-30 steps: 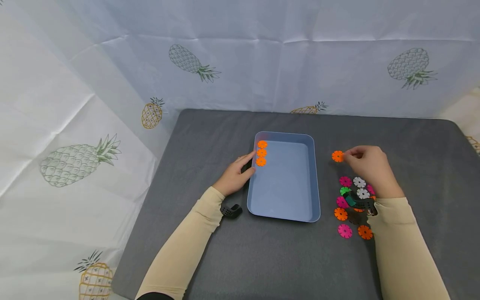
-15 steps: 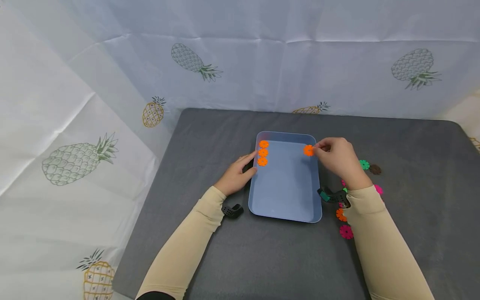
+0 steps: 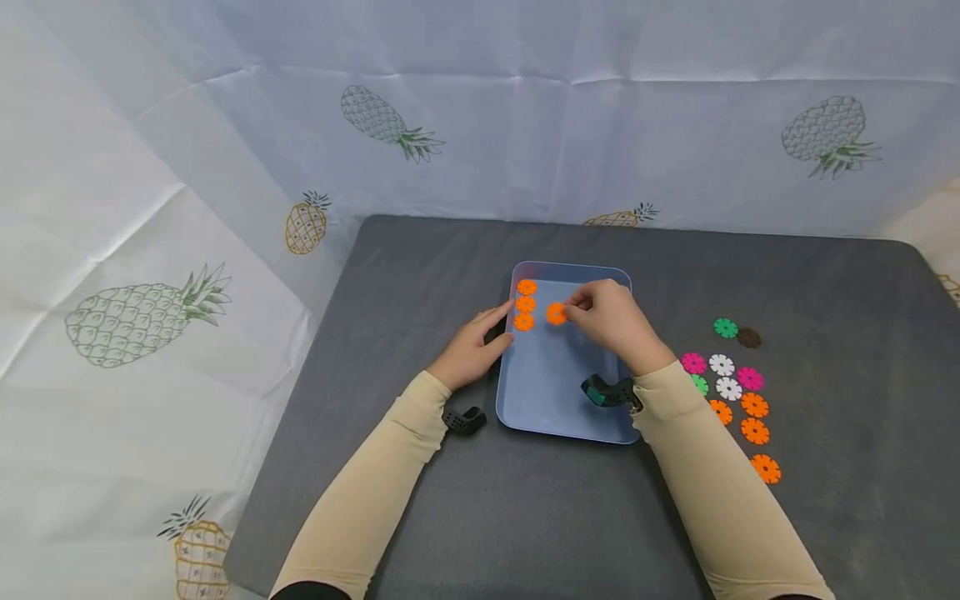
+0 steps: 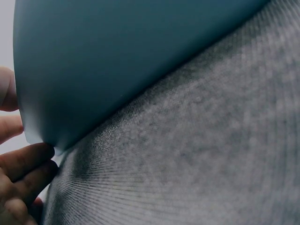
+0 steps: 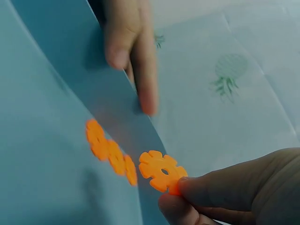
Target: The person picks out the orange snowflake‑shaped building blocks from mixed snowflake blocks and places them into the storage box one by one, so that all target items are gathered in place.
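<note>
My right hand [image 3: 617, 321] pinches an orange notched flower-shaped disc [image 3: 556, 313] between thumb and fingertips, over the upper middle of the blue tray [image 3: 555, 392]. In the right wrist view the held disc [image 5: 161, 169] shows a small hole at its centre. Three more orange discs [image 3: 525, 304] lie in a column along the tray's upper left side. My left hand [image 3: 468, 348] rests at the tray's left rim with fingers spread. Its fingers [image 4: 30, 159] touch the outer wall in the left wrist view, while the thumb and a finger reach to the rim.
Right of the tray, several notched discs lie on the grey tabletop [image 3: 847, 375]: pink [image 3: 750, 378], white [image 3: 722, 365], orange [image 3: 754, 431], green [image 3: 725, 327] and brown [image 3: 748, 337]. My right sleeve [image 3: 720, 475] covers part of that area. A pineapple-print cloth [image 3: 480, 150] hangs behind.
My right hand has carried the orange disc leftward from above the loose discs to over the tray. The left hand has stayed at the tray's left rim.
</note>
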`<state>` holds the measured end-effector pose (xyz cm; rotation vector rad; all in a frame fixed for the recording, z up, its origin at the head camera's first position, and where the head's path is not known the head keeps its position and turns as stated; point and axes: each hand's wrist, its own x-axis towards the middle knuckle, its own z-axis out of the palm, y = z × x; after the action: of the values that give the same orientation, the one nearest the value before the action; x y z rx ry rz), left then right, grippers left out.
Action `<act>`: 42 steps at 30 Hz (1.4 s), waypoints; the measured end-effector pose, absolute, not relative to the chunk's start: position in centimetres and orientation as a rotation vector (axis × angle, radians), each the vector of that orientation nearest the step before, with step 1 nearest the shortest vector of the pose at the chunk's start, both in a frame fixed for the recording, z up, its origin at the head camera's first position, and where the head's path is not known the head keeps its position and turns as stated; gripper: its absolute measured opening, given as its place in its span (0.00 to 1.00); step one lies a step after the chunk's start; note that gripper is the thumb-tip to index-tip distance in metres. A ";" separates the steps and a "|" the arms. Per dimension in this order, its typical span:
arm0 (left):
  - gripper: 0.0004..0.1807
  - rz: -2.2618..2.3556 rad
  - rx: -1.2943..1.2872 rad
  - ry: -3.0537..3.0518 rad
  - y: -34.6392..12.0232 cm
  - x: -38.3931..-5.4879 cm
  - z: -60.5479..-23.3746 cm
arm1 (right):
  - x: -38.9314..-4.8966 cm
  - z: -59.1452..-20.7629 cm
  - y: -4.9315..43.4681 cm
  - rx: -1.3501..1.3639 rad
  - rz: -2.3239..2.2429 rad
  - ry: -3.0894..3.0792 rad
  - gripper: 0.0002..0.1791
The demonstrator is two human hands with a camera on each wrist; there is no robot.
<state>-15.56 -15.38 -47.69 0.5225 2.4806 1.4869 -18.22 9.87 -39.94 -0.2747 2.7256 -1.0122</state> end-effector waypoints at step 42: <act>0.33 1.492 0.540 2.466 -15.5 -15.6 -48.0 | -18.3 -44.9 6.0 -0.454 -1.005 2.666 0.09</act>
<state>-15.64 -15.52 -47.99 0.5401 2.4659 1.4915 -18.31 5.99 -44.89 -0.4539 2.6665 -1.0049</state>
